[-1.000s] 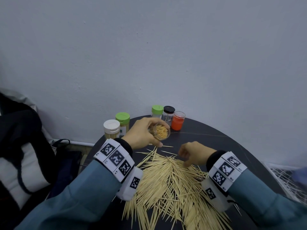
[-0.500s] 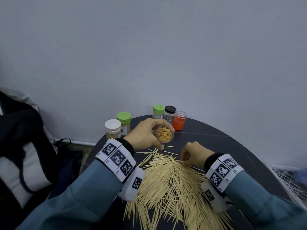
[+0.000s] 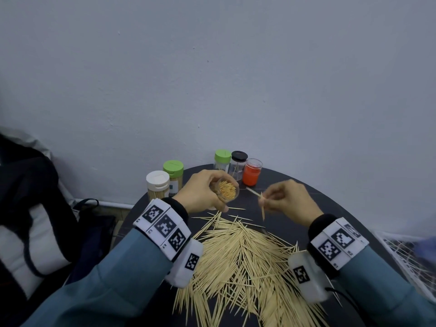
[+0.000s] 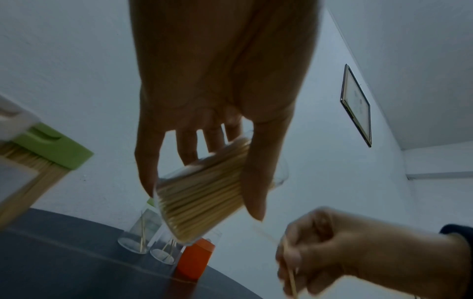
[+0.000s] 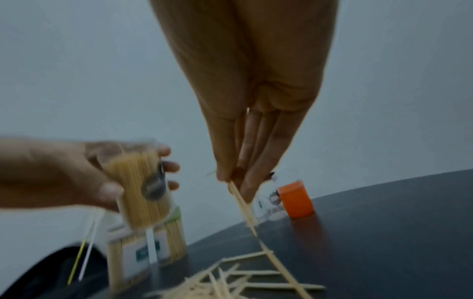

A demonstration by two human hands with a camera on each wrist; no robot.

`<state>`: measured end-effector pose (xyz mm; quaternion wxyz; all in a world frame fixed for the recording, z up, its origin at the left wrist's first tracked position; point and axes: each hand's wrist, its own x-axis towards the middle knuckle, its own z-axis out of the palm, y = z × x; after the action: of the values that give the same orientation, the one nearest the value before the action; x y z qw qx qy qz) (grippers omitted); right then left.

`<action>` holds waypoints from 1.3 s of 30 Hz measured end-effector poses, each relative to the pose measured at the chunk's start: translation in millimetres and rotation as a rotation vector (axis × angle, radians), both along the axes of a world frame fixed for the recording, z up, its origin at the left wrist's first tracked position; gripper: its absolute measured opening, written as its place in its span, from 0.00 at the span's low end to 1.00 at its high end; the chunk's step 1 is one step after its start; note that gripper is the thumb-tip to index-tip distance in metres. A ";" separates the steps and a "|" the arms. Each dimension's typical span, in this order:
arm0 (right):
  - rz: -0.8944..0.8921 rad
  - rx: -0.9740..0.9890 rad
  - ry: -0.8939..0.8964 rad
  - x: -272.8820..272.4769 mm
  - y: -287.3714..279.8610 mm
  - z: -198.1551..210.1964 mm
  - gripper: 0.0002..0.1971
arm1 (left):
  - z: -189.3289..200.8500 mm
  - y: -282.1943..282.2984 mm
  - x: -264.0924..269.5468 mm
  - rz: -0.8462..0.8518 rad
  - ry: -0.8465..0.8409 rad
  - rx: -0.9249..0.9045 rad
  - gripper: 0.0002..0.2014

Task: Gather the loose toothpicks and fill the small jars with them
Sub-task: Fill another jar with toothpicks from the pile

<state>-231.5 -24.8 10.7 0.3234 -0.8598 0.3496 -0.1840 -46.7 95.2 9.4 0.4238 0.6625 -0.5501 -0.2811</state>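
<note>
Toothpicks (image 3: pixel 238 260) lie in a wide loose pile on the dark round table (image 3: pixel 330 204), nearest you and spread between your two sleeves, with a few strays at the pile's far edge.

Just past that edge, your right hand (image 3: pixel 289 199) is raised off the table with its fingers curled in. Thumb and fingertips (image 5: pixel 230 174) pinch a few picks (image 3: pixel 261 204); one hangs down towards the pile and another juts out to the left, towards the jar. The wrist view is blurred, so you cannot count them exactly.

To its left, at about the same height, your left hand (image 3: pixel 200 193) grips a small clear jar (image 3: pixel 227 191). The fingers wrap its far side and the thumb (image 4: pixel 258 178) lies across the near side. The jar is tipped, its open mouth facing you and the right hand. It is packed nearly full of toothpicks standing on end. The pinched picks are near the mouth but not in it.

Farther back, along the table's far left rim, stand a white-lidded jar (image 3: pixel 157 185) and a green-lidded jar (image 3: pixel 173 175), both full of picks. At the far edge, a second green-lidded jar (image 3: pixel 222 159), a black-lidded jar (image 3: pixel 238 162) and an orange jar (image 3: pixel 252 172) stand in a tight row. The left wrist view shows only a few picks in the two clear ones.
</note>
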 end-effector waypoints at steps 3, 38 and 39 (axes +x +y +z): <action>-0.010 0.053 -0.288 3.6 7.0 16.3 0.04 | -3.5 -1.2 0.4 0.022 -0.002 0.057 0.25; -0.054 -0.460 -0.062 34.9 45.1 8.6 0.08 | -9.3 -2.7 -8.5 -0.083 0.043 0.156 0.25; -0.051 -0.442 -0.093 35.3 43.7 8.4 0.07 | -9.3 -2.8 -8.7 -0.083 0.046 0.158 0.27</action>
<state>-196.1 18.9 19.1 0.1382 -0.8913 0.3072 -0.3035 -55.4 92.4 0.0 0.3705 0.6640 -0.5433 -0.3559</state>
